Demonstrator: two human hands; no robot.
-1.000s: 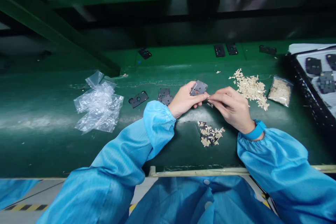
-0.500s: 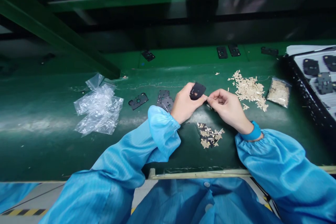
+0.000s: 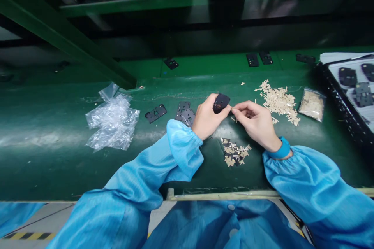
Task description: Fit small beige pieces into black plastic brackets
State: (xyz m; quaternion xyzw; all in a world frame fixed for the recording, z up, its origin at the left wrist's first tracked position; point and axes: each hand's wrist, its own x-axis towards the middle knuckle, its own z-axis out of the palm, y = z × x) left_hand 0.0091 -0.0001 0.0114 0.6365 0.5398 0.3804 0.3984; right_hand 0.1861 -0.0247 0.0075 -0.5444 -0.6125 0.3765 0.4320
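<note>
My left hand is closed on a thin black plastic plate, held tilted above the green bench. Close by its thumb, the fingertips of my right hand are pinched together; whatever is between them is too small to make out. Below both hands lies a small heap of beige and black pieces. A larger pile of beige strips spreads beyond my right hand. Beside my left wrist are stacked black plates, with a single black plate further left.
Clear plastic bags are heaped at the left. A zip bag of beige pieces lies at the right, near a black tray holding black parts. Several black plates rest along the back. A green post slants down at the left.
The whole view has shifted slightly. Both hands stay close together, with the black plate still in my left hand and my right fingertips still pinched beside it.
</note>
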